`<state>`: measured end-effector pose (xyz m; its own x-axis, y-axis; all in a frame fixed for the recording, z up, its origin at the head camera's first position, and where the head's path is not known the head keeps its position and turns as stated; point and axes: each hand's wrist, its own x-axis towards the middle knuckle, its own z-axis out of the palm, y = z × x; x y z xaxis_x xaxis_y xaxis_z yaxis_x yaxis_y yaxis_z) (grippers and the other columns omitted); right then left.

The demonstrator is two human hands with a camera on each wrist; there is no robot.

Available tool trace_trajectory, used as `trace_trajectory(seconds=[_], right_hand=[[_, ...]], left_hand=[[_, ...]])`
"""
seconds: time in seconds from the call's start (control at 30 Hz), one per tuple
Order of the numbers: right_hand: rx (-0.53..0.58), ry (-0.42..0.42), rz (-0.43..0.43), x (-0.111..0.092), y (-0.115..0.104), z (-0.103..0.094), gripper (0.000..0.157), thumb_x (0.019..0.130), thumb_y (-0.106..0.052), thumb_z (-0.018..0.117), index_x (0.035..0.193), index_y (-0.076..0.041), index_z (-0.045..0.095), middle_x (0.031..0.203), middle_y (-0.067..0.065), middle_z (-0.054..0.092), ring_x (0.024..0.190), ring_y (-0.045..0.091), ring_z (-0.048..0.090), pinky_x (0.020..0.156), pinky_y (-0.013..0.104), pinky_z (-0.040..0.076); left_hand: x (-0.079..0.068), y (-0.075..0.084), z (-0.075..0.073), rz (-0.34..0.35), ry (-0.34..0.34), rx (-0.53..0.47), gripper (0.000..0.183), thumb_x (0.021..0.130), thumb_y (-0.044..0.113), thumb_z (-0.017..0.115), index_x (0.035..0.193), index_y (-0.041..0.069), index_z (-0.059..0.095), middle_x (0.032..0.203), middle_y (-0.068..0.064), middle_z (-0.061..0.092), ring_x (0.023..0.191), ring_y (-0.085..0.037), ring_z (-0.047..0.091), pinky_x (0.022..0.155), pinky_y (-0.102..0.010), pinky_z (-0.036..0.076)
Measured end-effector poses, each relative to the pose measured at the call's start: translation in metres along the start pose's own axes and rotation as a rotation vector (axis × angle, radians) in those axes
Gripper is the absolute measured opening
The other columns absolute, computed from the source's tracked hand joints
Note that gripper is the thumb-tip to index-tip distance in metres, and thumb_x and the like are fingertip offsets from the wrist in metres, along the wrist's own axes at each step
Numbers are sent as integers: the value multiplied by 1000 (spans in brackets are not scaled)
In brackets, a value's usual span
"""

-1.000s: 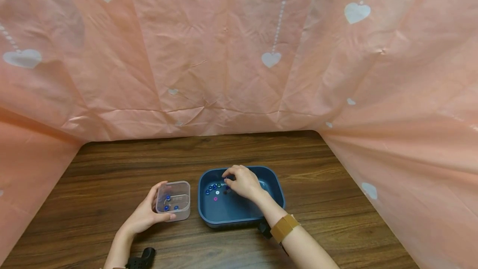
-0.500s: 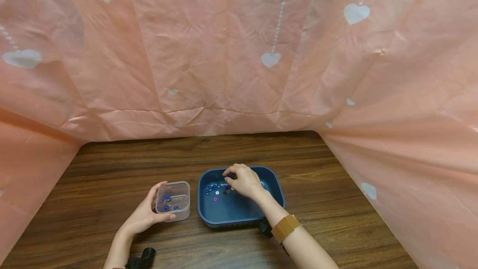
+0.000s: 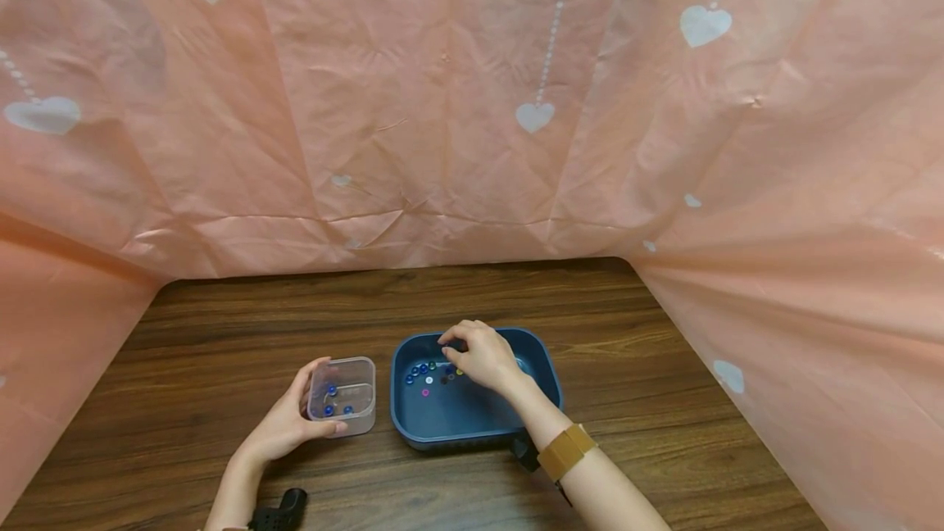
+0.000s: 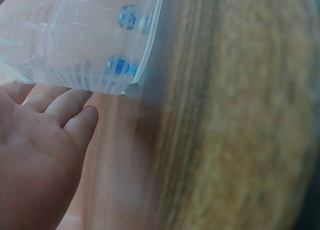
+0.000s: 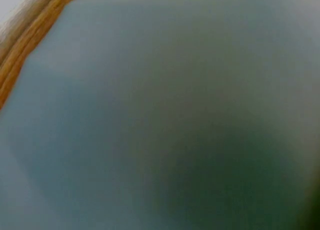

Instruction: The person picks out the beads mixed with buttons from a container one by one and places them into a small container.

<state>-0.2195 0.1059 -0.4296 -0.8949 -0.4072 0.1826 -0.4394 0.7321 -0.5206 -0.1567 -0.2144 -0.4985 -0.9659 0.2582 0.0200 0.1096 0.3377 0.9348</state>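
My left hand (image 3: pixel 288 424) grips a small clear plastic container (image 3: pixel 365 424) on the table, with the thumb along its near side and the fingers round its left side. Several blue glass marbles (image 3: pixel 329 410) lie inside; the left wrist view shows two blue marbles (image 4: pixel 118 65) through the wall. My right hand (image 3: pixel 483 359) is over the back of a dark blue tray (image 3: pixel 424 430), its fingers bent and thumb and forefinger tips close together. I cannot tell whether a marble is between them. Below and left of it lie several dark blue marbles (image 3: pixel 424 369) and a green one.
A white bead (image 3: pixel 429 381), a pink ring-shaped bead (image 3: pixel 425 392) and a yellow bead (image 3: pixel 460 371) also lie in the tray. Wooden table (image 3: pixel 295 318) surrounds both containers. A pink curtain (image 3: pixel 442 146) with hearts hangs behind and at both sides. The right wrist view is mostly blurred.
My right hand has lifted slightly, and blue and yellow pieces beneath it have come into sight. The left hand and the clear container stay in place.
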Motion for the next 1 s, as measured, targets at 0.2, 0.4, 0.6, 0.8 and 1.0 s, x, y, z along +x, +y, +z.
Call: trace_trajectory(seconds=[0.2,0.4,0.6,0.8,1.0], right_hand=[[15,0,0,-1,-1,-1,17,93,-19,67,107,-14,74,99,-1,67,84,15,56,66,29,44],[14,6,5,-1,-2,-3,17,92,-19,67,106,-14,74,98,-4,66,84,14,57,67,29,45],[11,12,6,0,-2,-4,17,92,-20,68,107,-15,74,100,-5,67,85,13,56,67,29,45],[19,15,-3,-1,-5,-5,17,92,-20,68,107,-15,74,101,-3,67,86,16,57,66,29,45],[34,32,-24,-1,-9,-8,16,92,-20,68,106,-15,74,103,-4,68,89,17,59,71,33,48]], left_hand=[[0,1,0,-4,-1,2,99,75,13,84,151,7,20,149,-25,35,127,-47,45,93,-52,41],[-1,-1,0,15,-2,2,99,75,12,83,150,5,20,149,-26,35,127,-47,45,93,-52,41],[0,-1,1,22,1,5,98,75,11,84,150,5,20,148,-26,36,126,-47,46,93,-52,41],[0,0,0,16,-1,3,98,76,12,83,150,5,20,150,-27,34,127,-50,43,95,-58,40],[0,0,0,10,2,9,99,75,12,83,150,5,20,149,-27,34,127,-49,44,94,-56,40]])
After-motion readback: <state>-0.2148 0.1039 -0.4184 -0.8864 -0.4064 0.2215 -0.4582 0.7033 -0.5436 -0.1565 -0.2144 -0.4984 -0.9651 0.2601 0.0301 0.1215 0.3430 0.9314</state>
